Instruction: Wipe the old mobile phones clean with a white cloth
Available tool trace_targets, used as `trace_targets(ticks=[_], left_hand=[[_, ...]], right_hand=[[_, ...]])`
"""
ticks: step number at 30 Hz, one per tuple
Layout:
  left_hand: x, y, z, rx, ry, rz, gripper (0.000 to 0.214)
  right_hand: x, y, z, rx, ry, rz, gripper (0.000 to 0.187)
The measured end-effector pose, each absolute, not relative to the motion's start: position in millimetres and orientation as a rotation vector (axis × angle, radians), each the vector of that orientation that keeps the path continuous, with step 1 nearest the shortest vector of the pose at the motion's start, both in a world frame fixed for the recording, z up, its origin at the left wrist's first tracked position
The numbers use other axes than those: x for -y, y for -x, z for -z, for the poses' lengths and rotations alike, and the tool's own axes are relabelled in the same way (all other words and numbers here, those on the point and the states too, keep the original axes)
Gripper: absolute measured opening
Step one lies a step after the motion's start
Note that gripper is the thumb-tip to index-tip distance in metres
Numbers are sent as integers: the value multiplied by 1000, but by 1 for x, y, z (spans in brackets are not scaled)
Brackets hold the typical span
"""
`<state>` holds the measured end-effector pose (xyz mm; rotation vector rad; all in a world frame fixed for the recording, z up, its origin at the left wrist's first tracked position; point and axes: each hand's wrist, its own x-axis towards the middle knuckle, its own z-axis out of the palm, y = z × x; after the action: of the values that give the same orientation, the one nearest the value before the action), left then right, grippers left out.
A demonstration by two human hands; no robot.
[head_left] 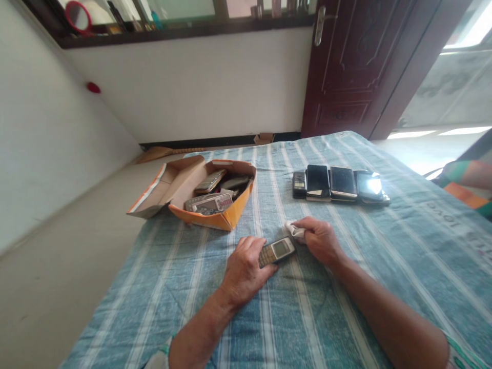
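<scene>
My left hand (246,266) grips a small grey keypad phone (277,250), screen up, just above the blue striped cloth (346,287) on the table. My right hand (321,239) is closed round a crumpled white cloth (292,228) that touches the phone's top end. An orange cardboard box (223,219) with its lid flap open lies to the upper left and holds several old phones (210,197). A row of several phones (338,184) lies screen up beyond my right hand.
The table's left edge drops to a pale floor (57,246). A dark wooden door (357,66) stands behind the table, with a white wall and a window ledge to its left. Colourful fabric (469,179) shows at the right edge.
</scene>
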<state>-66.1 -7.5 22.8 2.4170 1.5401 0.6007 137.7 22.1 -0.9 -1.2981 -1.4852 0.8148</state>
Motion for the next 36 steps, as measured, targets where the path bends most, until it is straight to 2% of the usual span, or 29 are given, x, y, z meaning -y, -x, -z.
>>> trace_targets(ticks=[7,16,29,36], left_hand=[[7,64,-29,-1564,-2407,-564,19],[5,66,-26,-1554,-2456,-793,19],[0,69,-18,-1747,-2404,-788,25],[-1,58,-15,-1849,-2389,-746,22]], right_hand=[[-21,-135,0,1514,1268,-797,29],[-19,-132,-7,1511,1241,-959,21],[-18,-135,-12,1485,1325,-1070,24],[-22,-136,-3,1508,1310,-731,27]])
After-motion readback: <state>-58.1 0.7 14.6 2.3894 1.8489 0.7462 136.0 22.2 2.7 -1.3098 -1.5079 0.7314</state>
